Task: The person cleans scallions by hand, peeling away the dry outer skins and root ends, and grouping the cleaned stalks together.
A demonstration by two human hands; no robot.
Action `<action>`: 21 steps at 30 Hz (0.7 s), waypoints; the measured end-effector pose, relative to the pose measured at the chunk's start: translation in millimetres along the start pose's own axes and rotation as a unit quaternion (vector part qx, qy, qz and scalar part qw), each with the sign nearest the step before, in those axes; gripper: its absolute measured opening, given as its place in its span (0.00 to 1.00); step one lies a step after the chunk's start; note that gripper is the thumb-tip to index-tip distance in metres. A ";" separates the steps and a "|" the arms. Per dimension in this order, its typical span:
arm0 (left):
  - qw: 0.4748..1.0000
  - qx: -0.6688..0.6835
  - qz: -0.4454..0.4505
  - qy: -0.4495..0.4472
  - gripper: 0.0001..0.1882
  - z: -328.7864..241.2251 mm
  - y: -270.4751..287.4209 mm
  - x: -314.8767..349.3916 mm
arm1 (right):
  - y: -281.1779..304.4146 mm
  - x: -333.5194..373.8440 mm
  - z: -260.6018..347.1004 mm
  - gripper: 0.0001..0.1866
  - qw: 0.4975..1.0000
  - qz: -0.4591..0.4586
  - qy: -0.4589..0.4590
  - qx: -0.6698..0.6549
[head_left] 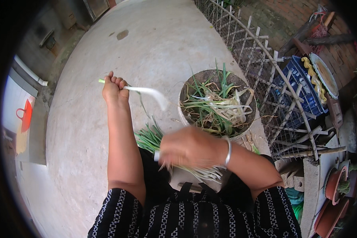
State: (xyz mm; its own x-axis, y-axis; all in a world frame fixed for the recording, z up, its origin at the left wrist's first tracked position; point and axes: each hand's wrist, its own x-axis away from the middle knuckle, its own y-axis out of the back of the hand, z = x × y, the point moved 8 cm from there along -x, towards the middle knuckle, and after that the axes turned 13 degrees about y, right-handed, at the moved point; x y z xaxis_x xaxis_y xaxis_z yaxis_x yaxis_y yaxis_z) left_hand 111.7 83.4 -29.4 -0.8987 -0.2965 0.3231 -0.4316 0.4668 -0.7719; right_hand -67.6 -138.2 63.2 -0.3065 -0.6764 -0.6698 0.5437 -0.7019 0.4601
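My left hand [116, 88] is raised at the left with its fingers wrapped round a scallion [142, 90]. The scallion's white shank sticks out to the right, its tip blurred, and a short green end pokes out on the other side. Lower down, my right hand [190, 147] is smeared by motion over a bundle of scallions [150, 135], so its fingers cannot be read. Green leaves of the bundle show left of that hand, pale root ends below it. Beyond it stands a round bucket [180, 104] holding green leaves, pale peelings and roots.
A lattice fence [274, 75] of sticks and wire mesh runs along the right. Behind it are a blue plastic crate [295, 89] and a pale oval basin [324, 75]. Reddish plant pots [334, 186] stand at lower right. Concrete ground [146, 43] stretches ahead, with a wall at left.
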 end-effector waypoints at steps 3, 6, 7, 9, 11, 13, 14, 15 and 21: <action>0.998 -0.020 0.048 0.043 0.16 -16.5 7.8 -11.0 | 22.7 -4.9 21.5 0.08 0.998 -0.023 0.018 0.058; 0.979 -0.150 0.126 0.047 0.18 3.4 -35.4 32.5 | 95.0 34.2 -43.0 0.14 0.942 -0.034 -0.161 0.292; 0.967 -0.181 0.165 0.065 0.19 18.0 -51.6 46.4 | 113.7 55.8 -48.3 0.16 0.871 -0.023 -0.163 0.463; 0.921 -0.322 0.213 0.048 0.19 50.5 -82.7 85.7 | 126.1 68.8 -62.8 0.16 0.911 -0.091 -0.248 0.318; 0.871 -0.397 0.287 0.029 0.20 83.9 -99.1 118.8 | 118.8 76.3 -86.7 0.19 0.926 -0.187 -0.327 0.028; 0.773 -0.508 0.377 0.052 0.16 117.3 -106.7 157.5 | 103.5 61.4 -83.9 0.21 0.910 -0.220 -0.304 -0.179; 0.735 -0.546 0.395 0.076 0.17 140.1 -103.0 173.6 | 99.9 63.9 -83.6 0.22 0.881 -0.244 -0.293 -0.280; 0.667 -0.601 0.429 0.099 0.13 156.4 -101.5 190.7 | 110.5 69.3 -87.5 0.22 0.870 -0.284 -0.262 -0.307; 0.497 -0.747 0.442 0.019 0.12 169.3 -76.9 187.9 | 214.9 138.7 -70.4 0.11 0.780 -0.544 -0.152 -0.269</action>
State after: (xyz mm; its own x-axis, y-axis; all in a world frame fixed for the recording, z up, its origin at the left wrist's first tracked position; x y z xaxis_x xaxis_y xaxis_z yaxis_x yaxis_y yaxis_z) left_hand -10.8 -149.3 -2.0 -0.7772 0.5772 0.2506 0.5815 0.5067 0.6365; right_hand 61.8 -367.1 28.2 -0.9419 0.1750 -0.2867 0.0568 -0.7583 -0.6494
